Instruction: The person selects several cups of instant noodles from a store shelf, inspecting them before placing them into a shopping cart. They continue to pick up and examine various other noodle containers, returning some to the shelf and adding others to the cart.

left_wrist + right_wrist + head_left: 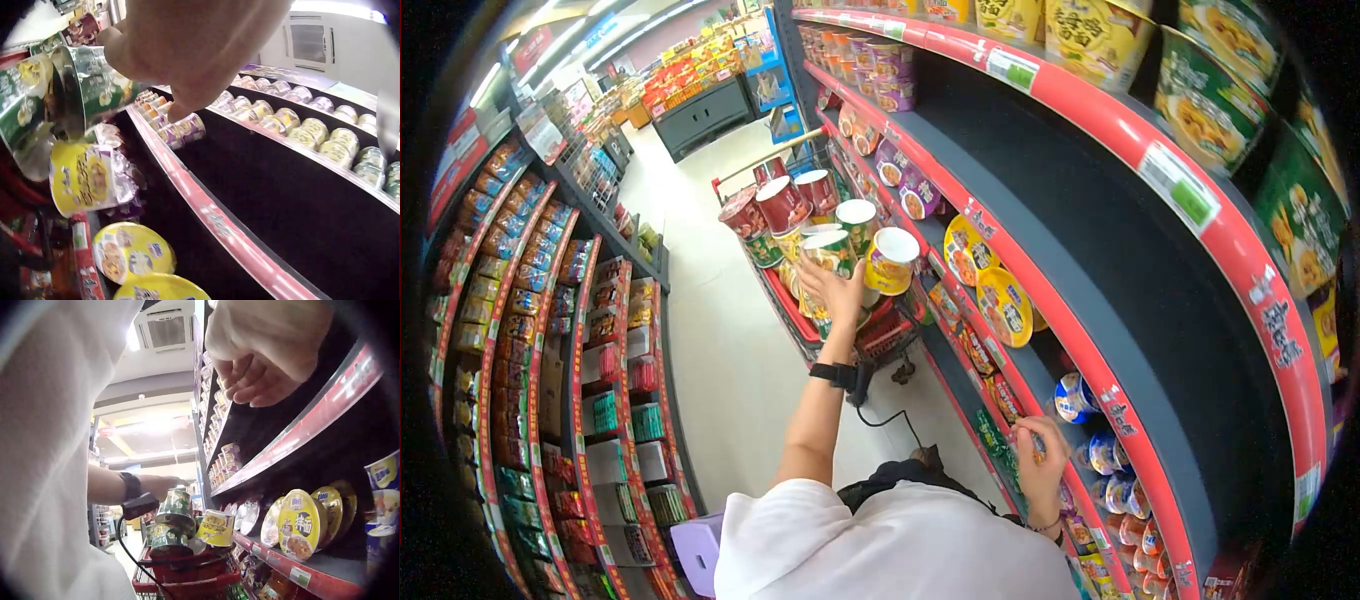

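Note:
Spread fingers of my left hand (832,290) rest at the near side of a green instant noodle cup (830,250) on top of the pile in the shopping cart (795,318). In the left wrist view that green cup (103,87) lies tilted below the hand (194,50), beside another green cup. A yellow noodle cup (890,262) with a white base stands to the right of the hand. My right hand (1042,465) hangs loosely curled beside the shelf, with nothing in it; the right wrist view shows its bent fingers (250,378).
Dark red cups (785,205) sit at the cart's far end. A noodle shelf (1090,190) with red edging runs along the right, holding yellow bowls (1005,305). Packaged goods fill another shelf (530,330) across the aisle. A purple stool (698,555) stands at lower left.

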Demonstrator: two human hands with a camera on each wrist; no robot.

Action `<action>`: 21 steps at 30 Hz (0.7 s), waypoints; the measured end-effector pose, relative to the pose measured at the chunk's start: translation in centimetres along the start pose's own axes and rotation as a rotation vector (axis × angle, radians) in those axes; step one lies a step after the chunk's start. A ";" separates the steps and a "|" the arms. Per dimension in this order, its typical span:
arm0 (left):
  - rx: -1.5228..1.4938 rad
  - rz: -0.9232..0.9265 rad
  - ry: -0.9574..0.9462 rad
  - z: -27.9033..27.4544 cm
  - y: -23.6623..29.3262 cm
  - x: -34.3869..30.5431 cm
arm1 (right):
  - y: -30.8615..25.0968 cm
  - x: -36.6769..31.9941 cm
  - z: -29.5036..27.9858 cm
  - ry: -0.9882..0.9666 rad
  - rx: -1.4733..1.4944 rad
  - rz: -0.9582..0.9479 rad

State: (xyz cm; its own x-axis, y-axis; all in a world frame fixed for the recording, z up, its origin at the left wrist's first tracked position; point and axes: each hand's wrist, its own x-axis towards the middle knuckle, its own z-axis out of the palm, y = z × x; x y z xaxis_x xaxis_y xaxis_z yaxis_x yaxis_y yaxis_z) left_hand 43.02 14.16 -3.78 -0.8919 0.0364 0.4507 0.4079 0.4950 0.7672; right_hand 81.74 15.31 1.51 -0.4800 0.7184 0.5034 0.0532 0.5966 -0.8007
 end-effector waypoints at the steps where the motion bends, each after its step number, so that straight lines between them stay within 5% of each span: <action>1: 0.122 0.036 0.044 1.1 -1.8 1.2 | -0.2 0.2 0.6 0.002 -0.014 0.031; 2: 0.234 0.087 0.084 2.2 -3.4 2.5 | -0.4 0.5 1.4 0.021 -0.030 0.063; 4: 0.005 -0.106 -0.260 -0.7 -1.5 3.9 | -0.3 0.9 2.5 0.051 -0.048 0.063; 6: 0.329 0.074 -0.102 2.5 -6.4 4.2 | -0.3 1.1 2.9 0.119 -0.104 0.093; 8: 0.284 0.098 -0.166 2.5 -7.3 4.6 | -0.5 1.6 3.7 0.042 -0.019 0.086; 10: 0.104 0.263 -0.024 3.9 -10.0 5.1 | -0.3 1.8 4.4 0.052 -0.034 0.092; 16: -0.145 0.158 -0.046 -2.4 -0.5 3.8 | -1.1 2.3 5.6 -0.045 -0.033 0.033; 18: -0.581 0.183 -0.062 -4.3 2.8 2.2 | -1.3 2.6 5.7 -0.016 0.015 0.047; 21: -1.042 -0.248 -0.488 -7.2 7.3 -1.7 | -1.1 3.3 5.4 -0.006 -0.016 0.088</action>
State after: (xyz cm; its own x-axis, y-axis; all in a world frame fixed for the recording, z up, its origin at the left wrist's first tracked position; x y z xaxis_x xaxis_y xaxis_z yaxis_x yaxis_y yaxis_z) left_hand 48.89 11.45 4.36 -0.8573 0.4792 0.1879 -0.0264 -0.4056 0.9137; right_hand 75.43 15.07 2.28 -0.4778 0.7664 0.4293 0.1095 0.5369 -0.8365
